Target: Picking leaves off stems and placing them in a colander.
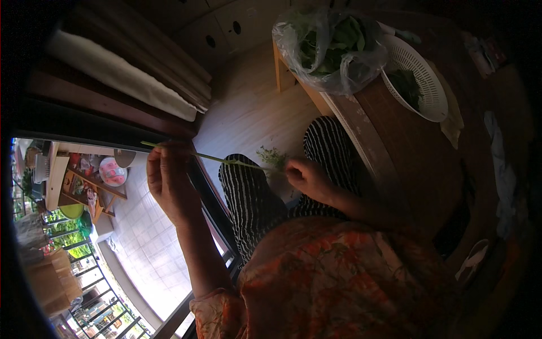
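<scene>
A long thin green vegetable stem stretches between my two hands, above my lap. My left hand pinches it near its cut end, which sticks out past the fingertips to the left. At the stem's other end my right hand is closed, with the stem running up to its fingertips. A small tuft of pale green buds or leaves shows right beside those fingertips. Whether the tuft is joined to the stem is hard to make out in the dim light.
On the brown table to the right stand a clear plastic bag of green leaves and a white plastic colander with some leaves inside. Curtains hang at the left. A glass door borders a bright balcony.
</scene>
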